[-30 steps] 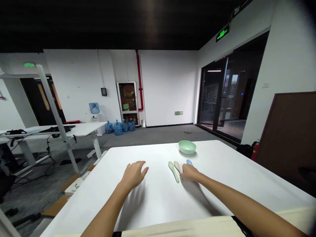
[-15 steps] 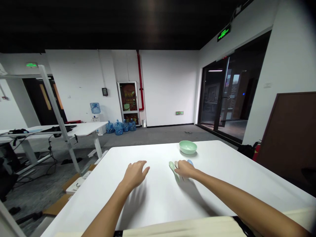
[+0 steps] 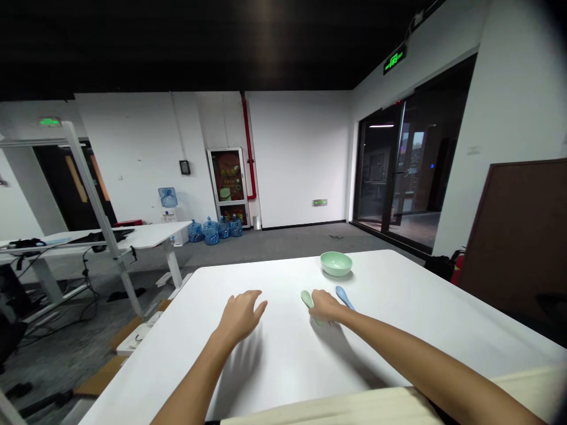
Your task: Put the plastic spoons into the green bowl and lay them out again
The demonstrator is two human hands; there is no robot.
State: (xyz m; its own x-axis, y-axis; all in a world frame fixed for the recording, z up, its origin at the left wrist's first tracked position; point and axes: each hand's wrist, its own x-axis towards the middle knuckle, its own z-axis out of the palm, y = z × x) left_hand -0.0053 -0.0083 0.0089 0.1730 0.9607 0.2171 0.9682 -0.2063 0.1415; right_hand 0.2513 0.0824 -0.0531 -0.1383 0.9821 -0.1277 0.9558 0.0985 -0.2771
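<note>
My right hand (image 3: 325, 306) is low over the table with its fingers curled down and closed at the neck of a light green spoon (image 3: 306, 298). The bowl of that spoon sticks out to the left of the fingers, and much of its handle is hidden. Just right of the hand lies a blue spoon (image 3: 343, 295), its handle end covered by my wrist. Beyond the spoons stands a light green bowl (image 3: 336, 265). Over the left part of the table hovers my left hand (image 3: 241, 314), thumb and fingers apart, holding nothing.
The white table (image 3: 283, 354) carries all of these. Cream cloth (image 3: 328, 408) runs along its near edge. Cardboard boxes (image 3: 101, 375) lie on the floor at the left, near another white desk (image 3: 150, 236). Blue water bottles (image 3: 211, 231) stand by the far wall.
My right hand has shifted left, from over a beige spoon onto the green one. The beige spoon is now out of sight, while more of the blue spoon shows. The left hand stays put.
</note>
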